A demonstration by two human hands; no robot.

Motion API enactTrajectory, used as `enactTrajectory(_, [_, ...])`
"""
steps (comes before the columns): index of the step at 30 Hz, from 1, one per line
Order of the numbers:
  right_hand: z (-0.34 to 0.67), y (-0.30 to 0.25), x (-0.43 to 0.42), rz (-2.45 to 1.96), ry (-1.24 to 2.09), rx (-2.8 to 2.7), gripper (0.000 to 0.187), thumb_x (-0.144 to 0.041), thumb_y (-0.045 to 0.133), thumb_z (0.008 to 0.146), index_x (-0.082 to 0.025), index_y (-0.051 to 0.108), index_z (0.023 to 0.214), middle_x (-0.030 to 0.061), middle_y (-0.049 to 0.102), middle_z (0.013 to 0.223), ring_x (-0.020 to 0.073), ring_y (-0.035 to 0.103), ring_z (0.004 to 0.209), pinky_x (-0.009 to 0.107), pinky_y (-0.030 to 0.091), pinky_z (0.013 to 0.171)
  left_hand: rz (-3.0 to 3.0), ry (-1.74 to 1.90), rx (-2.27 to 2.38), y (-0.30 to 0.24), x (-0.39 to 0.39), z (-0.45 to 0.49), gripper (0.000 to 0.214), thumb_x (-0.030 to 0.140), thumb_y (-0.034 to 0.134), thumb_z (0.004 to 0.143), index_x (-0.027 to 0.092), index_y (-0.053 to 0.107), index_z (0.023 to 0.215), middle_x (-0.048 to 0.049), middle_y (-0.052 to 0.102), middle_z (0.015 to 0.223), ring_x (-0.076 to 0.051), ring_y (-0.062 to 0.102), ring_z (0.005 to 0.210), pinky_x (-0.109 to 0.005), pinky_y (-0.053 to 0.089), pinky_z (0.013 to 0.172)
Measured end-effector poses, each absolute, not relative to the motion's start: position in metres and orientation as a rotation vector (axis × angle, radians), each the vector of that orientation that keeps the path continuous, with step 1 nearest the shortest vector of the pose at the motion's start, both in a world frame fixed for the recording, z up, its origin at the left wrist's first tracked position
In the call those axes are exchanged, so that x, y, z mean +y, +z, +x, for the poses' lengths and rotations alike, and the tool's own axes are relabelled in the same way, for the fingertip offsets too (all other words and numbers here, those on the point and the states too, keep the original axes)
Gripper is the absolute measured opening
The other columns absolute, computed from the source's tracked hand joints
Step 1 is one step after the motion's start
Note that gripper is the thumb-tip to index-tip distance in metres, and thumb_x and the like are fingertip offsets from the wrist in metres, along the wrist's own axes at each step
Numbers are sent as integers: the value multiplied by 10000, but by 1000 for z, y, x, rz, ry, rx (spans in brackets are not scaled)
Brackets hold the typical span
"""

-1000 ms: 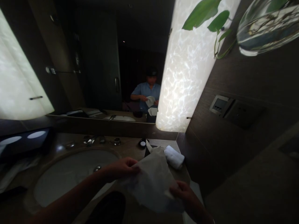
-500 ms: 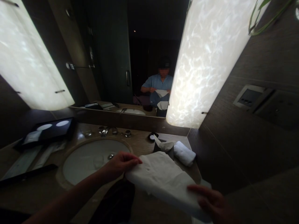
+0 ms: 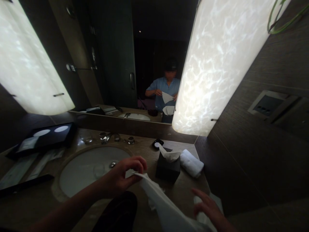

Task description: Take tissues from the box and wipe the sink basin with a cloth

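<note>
My left hand pinches one corner of a white tissue between thumb and fingers, above the counter in front of the sink. The tissue slants down from there to the bottom edge of the view. To its right, my right hand has its fingers spread; its lower part runs into shadow. Whether it still touches the tissue's far end is hard to see. Beyond the tissue stands a dark tissue box with another tissue sticking out of its top.
A rolled white towel lies right of the box, and a small black dish sits behind it. Left are the sink, a faucet, a glass and a black tray. The mirror reflects a person in blue.
The tissue, spread between both hands before, now hangs lower and narrower from my left hand. My right hand's fingers have come off its near face, and more of the tissue box shows.
</note>
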State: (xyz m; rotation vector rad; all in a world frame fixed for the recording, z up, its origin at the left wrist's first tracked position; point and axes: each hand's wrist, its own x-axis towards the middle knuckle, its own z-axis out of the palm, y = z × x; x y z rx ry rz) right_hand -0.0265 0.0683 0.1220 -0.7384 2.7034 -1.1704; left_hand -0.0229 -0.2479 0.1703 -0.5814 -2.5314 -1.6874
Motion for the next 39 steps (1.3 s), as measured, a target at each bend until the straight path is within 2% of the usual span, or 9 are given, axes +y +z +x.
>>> enactTrajectory(3, [-50, 122, 11, -636, -1295, 2577, 537, -492, 664, 619, -189, 625, 1062, 110, 545, 1231, 313, 451, 1175, 434, 378, 974, -693, -1690, -2583, 178, -235, -50, 123, 234, 553, 801, 165, 564, 700, -29, 613, 888, -133, 572, 786, -242, 445, 709])
enactTrajectory(7, [-117, 122, -47, -435, -1286, 2566, 300, -366, 481, 776, -123, 643, 706, 67, 634, 686, 192, 565, 667, 319, 440, 663, -359, -1246, -2410, 175, -231, -93, 114, 223, 561, 773, 158, 600, 858, -33, 595, 1025, -153, 558, 922, -259, 437, 789])
enactTrajectory(13, [-199, 137, -67, -357, -793, 3083, 197, -297, 533, 721, -158, 618, 609, 56, 482, 1314, 328, 261, 1286, 548, 279, 993, -182, -1094, -2120, 113, -227, -124, 124, 251, 540, 819, 178, 531, 918, -13, 578, 853, -100, 544, 684, -215, 461, 581])
enactTrajectory(20, [-215, 138, -70, -210, -521, 2936, 302, -419, 490, 760, -167, 634, 845, 105, 580, 1174, 322, 392, 1204, 641, 310, 911, -256, -845, -2343, 2, -168, -186, 981, 516, 776, 508, 63, 363, 1273, -223, 450, 1288, -370, 402, 1201, -557, 412, 955])
enactTrajectory(23, [-209, 128, -38, 23, -580, 2993, 638, -605, 435, 762, -152, 508, 1205, 110, 340, 1418, 331, 196, 1335, 635, 223, 1001, -224, -1009, -2341, -16, -152, -198, 908, 447, 772, 553, 69, 365, 1271, -215, 457, 1289, -353, 411, 1203, -547, 408, 970])
enactTrajectory(25, [-204, 116, -17, 180, -727, 2936, 793, -660, 379, 765, -56, 422, 1277, 199, 403, 1351, 341, 292, 1289, 553, 276, 1012, -259, -1139, -2321, -20, -148, -199, 926, 435, 787, 531, 74, 365, 1272, -215, 459, 1284, -357, 421, 1192, -544, 413, 963])
enactTrajectory(31, [-189, 88, -12, -647, -957, 2717, 266, -351, 553, 745, -192, 628, 944, 51, 616, 1066, 242, 513, 1059, 356, 373, 919, -467, -1549, -2240, -7, -142, -197, 607, 335, 619, 734, 119, 408, 1262, -143, 490, 1273, -275, 461, 1174, -436, 381, 1020])
enactTrajectory(36, [-185, 105, -6, -655, -884, 2483, 190, -302, 564, 720, -160, 645, 814, 32, 651, 778, 165, 589, 714, 246, 425, 620, -571, -1564, -2364, 14, -142, -200, 460, 256, 714, 637, 207, 588, 1077, -19, 625, 1042, -205, 563, 965, -335, 450, 878])
enactTrajectory(39, [-191, 110, 14, -424, -677, 2848, 374, -418, 655, 652, -183, 660, 943, 53, 658, 922, 232, 589, 872, 329, 454, 763, -534, -1566, -2353, 9, -144, -202, 603, 414, 773, 565, 178, 580, 1085, -54, 626, 1050, -226, 566, 966, -345, 457, 865])
